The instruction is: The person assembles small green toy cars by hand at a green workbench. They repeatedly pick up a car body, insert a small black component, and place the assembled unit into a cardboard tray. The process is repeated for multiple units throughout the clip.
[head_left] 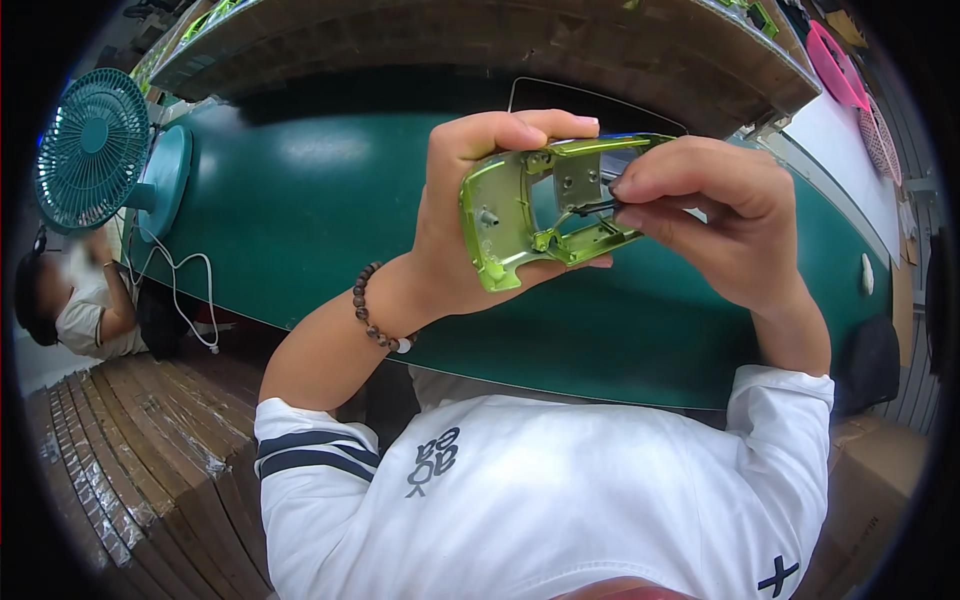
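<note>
My left hand [442,205] is wrapped round a shiny lime-green plastic housing [497,200], with the thumb along its upper side and fingers beneath. The hollow inner side faces up and shows screw posts and window-like openings. My right hand [728,215] is at the housing's right end. Its thumb and forefinger pinch a thin black part [596,208], whose tip reaches into the hollow beside an inner post. What kind of part it is cannot be made out, and the fingers cover one end of it. Both hands are raised above the green tabletop [330,230].
A teal fan [95,140] stands at the left with a white cable [210,290]. Along the far side runs a large cardboard box [480,50] with green parts on top. Another person [95,310] sits at far left. Stacked cardboard [140,470] lies lower left. Pink baskets [838,65] are at far right.
</note>
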Available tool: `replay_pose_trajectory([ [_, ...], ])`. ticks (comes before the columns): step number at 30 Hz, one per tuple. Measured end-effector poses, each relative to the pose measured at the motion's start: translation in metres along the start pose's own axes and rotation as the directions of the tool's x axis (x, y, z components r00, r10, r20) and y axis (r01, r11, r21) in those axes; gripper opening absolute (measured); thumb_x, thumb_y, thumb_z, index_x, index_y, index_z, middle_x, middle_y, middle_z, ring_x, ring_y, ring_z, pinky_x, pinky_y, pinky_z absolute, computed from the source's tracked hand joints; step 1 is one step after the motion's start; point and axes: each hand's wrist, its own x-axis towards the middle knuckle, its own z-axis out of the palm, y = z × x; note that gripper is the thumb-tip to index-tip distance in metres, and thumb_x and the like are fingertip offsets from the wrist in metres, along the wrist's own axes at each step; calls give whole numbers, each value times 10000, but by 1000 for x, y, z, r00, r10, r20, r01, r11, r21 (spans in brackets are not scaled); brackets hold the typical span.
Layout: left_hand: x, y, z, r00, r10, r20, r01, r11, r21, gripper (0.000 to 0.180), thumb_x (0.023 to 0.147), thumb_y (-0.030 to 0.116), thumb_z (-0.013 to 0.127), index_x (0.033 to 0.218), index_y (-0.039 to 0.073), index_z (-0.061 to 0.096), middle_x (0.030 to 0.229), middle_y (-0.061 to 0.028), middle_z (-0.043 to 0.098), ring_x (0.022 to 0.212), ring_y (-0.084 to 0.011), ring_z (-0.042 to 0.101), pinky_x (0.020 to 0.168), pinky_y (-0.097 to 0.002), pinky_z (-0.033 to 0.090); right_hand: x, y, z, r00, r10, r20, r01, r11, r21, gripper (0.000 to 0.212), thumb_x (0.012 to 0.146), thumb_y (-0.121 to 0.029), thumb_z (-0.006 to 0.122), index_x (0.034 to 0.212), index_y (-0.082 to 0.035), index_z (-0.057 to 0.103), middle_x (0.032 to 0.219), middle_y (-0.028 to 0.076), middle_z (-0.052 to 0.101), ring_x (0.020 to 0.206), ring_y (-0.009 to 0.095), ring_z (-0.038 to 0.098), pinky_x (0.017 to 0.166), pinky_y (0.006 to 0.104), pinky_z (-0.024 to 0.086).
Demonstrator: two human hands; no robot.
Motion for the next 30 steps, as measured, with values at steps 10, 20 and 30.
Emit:
replay_pose_trajectory([
  [10,6,-2,-6,980,190,52,-194,976,95,681,672,41,839,1196,60,405,1209,-285,548,1063,-330,618,863,-368,534,3,8,0,882,-428,197,471,822,-320,205,648,-4,725,850,-14,694,827,108,673,695,236,664,588,283,546],
  [20,6,-6,-3,976,218,-15,-218,976,-8,591,688,6,812,1149,44,444,1221,-278,542,1064,-331,610,871,-360,521,4,13,-1,819,-524,232,570,701,-429,237,624,-55,711,851,7,690,810,127,674,683,219,665,559,276,541],
  [30,5,-1,-4,974,227,22,-227,973,45,669,664,13,835,1172,44,401,1205,-288,544,1071,-343,604,881,-377,518,6,12,0,794,-546,267,607,713,-349,225,647,-38,697,864,23,686,826,136,674,688,229,668,560,291,545],
])
